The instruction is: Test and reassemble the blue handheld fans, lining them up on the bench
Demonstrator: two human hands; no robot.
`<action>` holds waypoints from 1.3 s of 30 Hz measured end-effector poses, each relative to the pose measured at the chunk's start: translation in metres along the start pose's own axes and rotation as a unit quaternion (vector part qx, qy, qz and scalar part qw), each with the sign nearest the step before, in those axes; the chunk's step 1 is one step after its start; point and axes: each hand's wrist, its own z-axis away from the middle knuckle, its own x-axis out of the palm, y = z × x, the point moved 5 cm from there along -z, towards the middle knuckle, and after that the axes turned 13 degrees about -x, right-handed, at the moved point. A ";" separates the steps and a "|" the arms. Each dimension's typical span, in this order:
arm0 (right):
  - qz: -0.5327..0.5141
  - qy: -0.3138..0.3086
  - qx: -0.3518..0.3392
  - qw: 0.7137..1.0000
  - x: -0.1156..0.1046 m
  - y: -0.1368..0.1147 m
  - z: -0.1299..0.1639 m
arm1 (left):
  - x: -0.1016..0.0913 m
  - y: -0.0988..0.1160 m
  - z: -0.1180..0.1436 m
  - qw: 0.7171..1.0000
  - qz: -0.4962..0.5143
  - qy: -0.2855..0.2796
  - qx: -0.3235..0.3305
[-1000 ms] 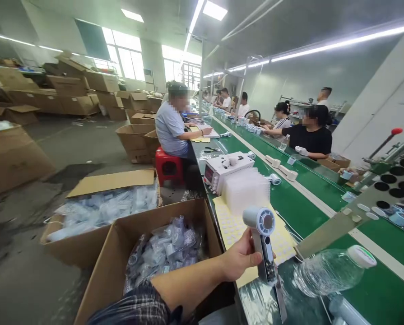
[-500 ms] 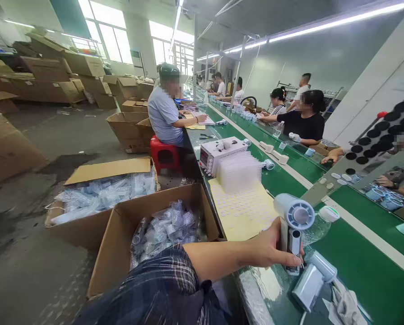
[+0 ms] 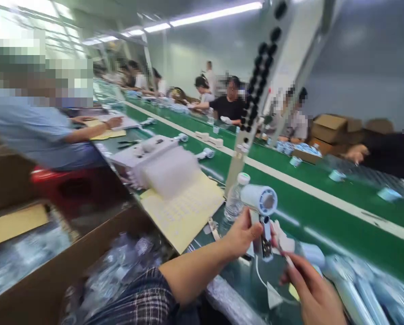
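My left hand (image 3: 241, 234) is wrapped round the handle of a light blue handheld fan (image 3: 256, 198), shaped like a small hair dryer. The round vent of its head faces me, and electronic parts show in the open handle. Just right of the handle, my right hand (image 3: 313, 284) has thumb and fingers pinched together. A small pale tip shows at the pinch, too blurred to name. Behind the fan stands a clear plastic bottle (image 3: 234, 198) with a pale cap. Several more light blue bodies (image 3: 354, 280) lie to the right of my right hand, partly blurred.
A green conveyor belt (image 3: 290, 198) runs past the bench. Left of the fan lies a yellow sheet (image 3: 178, 225) with small stickers, near a white instrument box (image 3: 147, 158). A cardboard box (image 3: 35, 266) holds bagged pieces. A co-worker in a blue shirt (image 3: 25, 131) sits left; others work across the belt.
The view has swung to the right. My right hand has come into view beside the fan, which my left hand still holds. More light blue bodies now show on the right.
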 end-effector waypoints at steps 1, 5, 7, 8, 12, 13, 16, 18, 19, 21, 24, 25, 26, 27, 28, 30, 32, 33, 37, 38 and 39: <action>-0.001 0.008 0.022 1.000 0.002 0.000 -0.001 | -0.001 -0.005 -0.004 1.000 0.007 0.010 -0.011; 0.096 0.126 0.062 0.985 0.005 0.007 -0.015 | -0.017 -0.016 -0.009 0.994 0.036 0.075 -0.074; 0.151 0.095 0.073 0.981 0.015 0.008 -0.025 | -0.026 -0.016 -0.008 0.989 0.048 0.112 -0.083; 0.174 0.061 0.077 0.980 0.023 0.008 -0.031 | -0.028 -0.016 -0.007 0.986 0.057 0.128 -0.088; 0.242 -0.060 0.099 0.963 0.060 0.007 -0.054 | -0.028 -0.021 -0.007 0.970 0.098 0.169 -0.143; 0.240 -0.071 0.108 0.962 0.067 0.010 -0.058 | -0.027 -0.022 -0.007 0.967 0.103 0.175 -0.154; 0.218 -0.086 0.125 0.964 0.076 0.025 -0.065 | -0.023 -0.025 -0.007 0.967 0.093 0.178 -0.154; 0.188 -0.081 0.130 0.970 0.069 0.035 -0.065 | -0.021 -0.028 -0.007 0.971 0.080 0.166 -0.151; 0.172 -0.074 0.133 0.973 0.062 0.038 -0.063 | -0.020 -0.030 -0.007 0.972 0.078 0.165 -0.148; 0.148 -0.051 0.135 0.978 0.045 0.038 -0.059 | -0.020 -0.034 -0.007 0.970 0.091 0.173 -0.146; 0.141 0.001 0.120 0.983 0.024 0.018 -0.046 | -0.015 -0.044 -0.009 0.962 0.143 0.131 -0.191; 0.142 0.020 0.108 0.984 0.019 0.008 -0.040 | -0.012 -0.046 -0.009 0.958 0.162 0.099 -0.214; 0.140 0.035 0.093 0.985 0.016 -0.001 -0.033 | -0.009 -0.048 -0.009 0.954 0.178 0.065 -0.231; 0.127 0.045 0.080 0.988 0.014 -0.009 -0.025 | -0.007 -0.048 -0.008 0.951 0.190 0.036 -0.240; 0.100 0.048 0.072 0.991 0.013 -0.014 -0.016 | -0.005 -0.047 -0.007 0.950 0.197 0.014 -0.241; 0.004 0.055 0.081 0.995 0.013 -0.014 0.003 | -0.003 -0.045 -0.005 0.952 0.196 -0.011 -0.235; -0.119 0.094 0.115 0.982 0.014 -0.003 0.023 | -0.001 -0.042 -0.002 0.956 0.179 -0.020 -0.232; -0.172 0.117 0.136 0.969 0.016 0.004 0.032 | 0.001 -0.040 -0.001 0.959 0.168 -0.020 -0.227; -0.255 0.122 0.191 0.940 0.032 0.023 0.061 | 0.006 -0.031 -0.002 0.975 0.137 0.011 -0.176; -0.249 0.106 0.190 0.944 0.036 0.023 0.064 | 0.007 -0.029 -0.003 0.977 0.133 0.020 -0.163; -0.235 0.088 0.181 0.951 0.038 0.021 0.066 | 0.008 -0.027 -0.003 0.980 0.129 0.026 -0.152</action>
